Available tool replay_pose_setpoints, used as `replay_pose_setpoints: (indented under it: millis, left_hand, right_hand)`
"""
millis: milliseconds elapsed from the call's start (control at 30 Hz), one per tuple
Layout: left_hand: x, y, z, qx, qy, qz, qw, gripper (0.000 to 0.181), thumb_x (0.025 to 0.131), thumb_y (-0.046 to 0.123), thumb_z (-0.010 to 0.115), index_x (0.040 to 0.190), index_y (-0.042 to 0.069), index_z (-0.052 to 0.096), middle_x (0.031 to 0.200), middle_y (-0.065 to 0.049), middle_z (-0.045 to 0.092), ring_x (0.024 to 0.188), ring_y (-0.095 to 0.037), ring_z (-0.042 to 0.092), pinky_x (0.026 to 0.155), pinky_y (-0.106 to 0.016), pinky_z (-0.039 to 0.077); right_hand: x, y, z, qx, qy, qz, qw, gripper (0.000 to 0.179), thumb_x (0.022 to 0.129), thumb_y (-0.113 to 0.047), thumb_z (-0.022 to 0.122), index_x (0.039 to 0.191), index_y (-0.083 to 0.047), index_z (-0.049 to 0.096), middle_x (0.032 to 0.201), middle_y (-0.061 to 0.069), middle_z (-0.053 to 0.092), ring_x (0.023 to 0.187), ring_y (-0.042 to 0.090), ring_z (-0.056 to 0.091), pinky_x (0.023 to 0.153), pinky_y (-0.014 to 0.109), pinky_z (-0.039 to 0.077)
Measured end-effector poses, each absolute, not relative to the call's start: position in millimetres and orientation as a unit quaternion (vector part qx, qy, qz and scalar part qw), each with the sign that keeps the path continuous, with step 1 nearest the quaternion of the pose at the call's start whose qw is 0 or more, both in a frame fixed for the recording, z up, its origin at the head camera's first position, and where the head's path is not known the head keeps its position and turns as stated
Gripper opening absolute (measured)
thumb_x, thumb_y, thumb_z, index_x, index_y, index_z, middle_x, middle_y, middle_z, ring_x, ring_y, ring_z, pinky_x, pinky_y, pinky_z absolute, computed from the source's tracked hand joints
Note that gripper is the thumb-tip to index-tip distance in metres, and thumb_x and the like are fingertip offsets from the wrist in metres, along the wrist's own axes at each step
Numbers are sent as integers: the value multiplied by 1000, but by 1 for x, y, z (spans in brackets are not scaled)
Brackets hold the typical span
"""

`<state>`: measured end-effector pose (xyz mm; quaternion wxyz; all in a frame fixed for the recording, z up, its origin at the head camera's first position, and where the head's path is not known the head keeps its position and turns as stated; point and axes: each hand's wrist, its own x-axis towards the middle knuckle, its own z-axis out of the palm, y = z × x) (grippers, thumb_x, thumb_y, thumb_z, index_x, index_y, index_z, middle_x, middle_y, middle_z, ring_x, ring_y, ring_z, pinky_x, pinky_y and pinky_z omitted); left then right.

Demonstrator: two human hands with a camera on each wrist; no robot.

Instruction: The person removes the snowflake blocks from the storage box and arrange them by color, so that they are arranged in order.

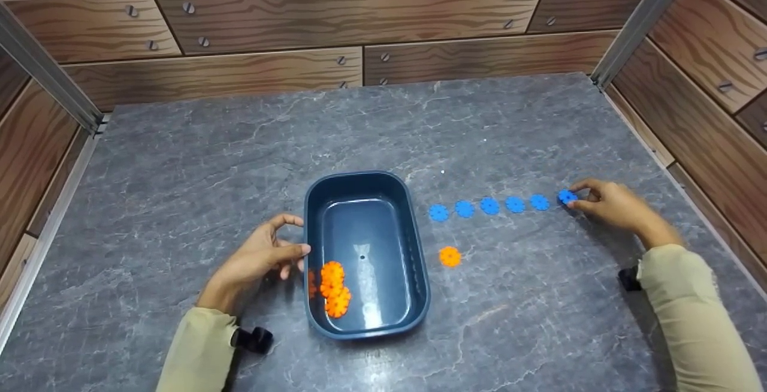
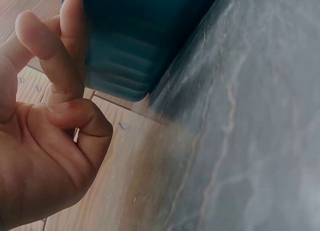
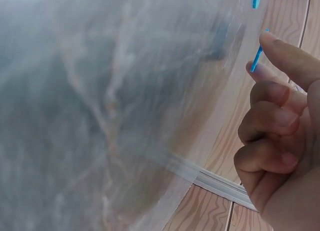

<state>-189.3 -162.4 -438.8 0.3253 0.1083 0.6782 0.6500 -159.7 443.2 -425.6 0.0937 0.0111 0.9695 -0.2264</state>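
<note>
My right hand point(image 1: 614, 203) pinches a blue notched plastic disc point(image 1: 567, 197) between thumb and index finger, at the right end of a row of blue discs point(image 1: 489, 206). In the right wrist view this disc point(image 3: 256, 58) shows edge-on, with the other fingers curled below. At the left side of a dark blue plastic tub point(image 1: 308, 200), my left hand point(image 1: 257, 257) touches the rim and outer wall with thumb and index fingertips, its remaining fingers loosely bent. Several orange notched discs point(image 1: 335, 287) lie overlapping inside the tub, along its left wall. A single orange disc point(image 1: 450, 256) rests right of the tub.
A grey marbled tabletop point(image 1: 239, 140) carries everything. Wood-patterned panels point(image 1: 347, 17) stand behind it and on both sides, with metal corner posts point(image 1: 635, 20) between them. Black straps point(image 1: 253, 340) are on the wrists.
</note>
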Motion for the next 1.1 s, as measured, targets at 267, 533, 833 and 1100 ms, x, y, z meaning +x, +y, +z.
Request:
replay_pose_setpoints:
  millis: [267, 533, 833, 1100]
  left_hand:
    - [-189, -162, -439, 108, 678, 651, 325, 53, 89, 10, 67, 128, 6, 33, 64, -2, 67, 42, -7, 50, 46, -18, 41]
    - [-189, -162, -439, 111, 678, 648, 328, 52, 89, 12, 68, 128, 7, 33, 65, 0, 67, 43, -8, 49, 47, -19, 44]
    - [-189, -163, -439, 109, 678, 649, 328, 53, 89, 11, 68, 128, 6, 33, 65, -1, 67, 43, -7, 50, 46, -18, 44]
    - [-189, -162, -439, 106, 679, 650, 326, 53, 89, 11, 68, 128, 6, 33, 64, 0, 67, 43, -7, 50, 46, -19, 44]
  right_hand:
    - [-162, 442, -426, 4, 972, -212, 104, 44, 93, -30, 63, 125, 1, 56, 72, 4, 56, 57, 9, 44, 52, 26, 37]
    - [-163, 442, -428, 8, 971, -209, 114, 46, 94, -30, 63, 126, 1, 55, 72, 3, 53, 58, 10, 43, 52, 26, 36]
    - [-160, 445, -428, 11, 966, -229, 119, 53, 90, -32, 67, 130, 1, 52, 71, 0, 53, 56, 8, 41, 52, 25, 35]
    - [-152, 444, -420, 22, 954, -281, 103, 55, 91, -31, 67, 132, 1, 49, 78, 6, 59, 60, 6, 49, 54, 24, 41]
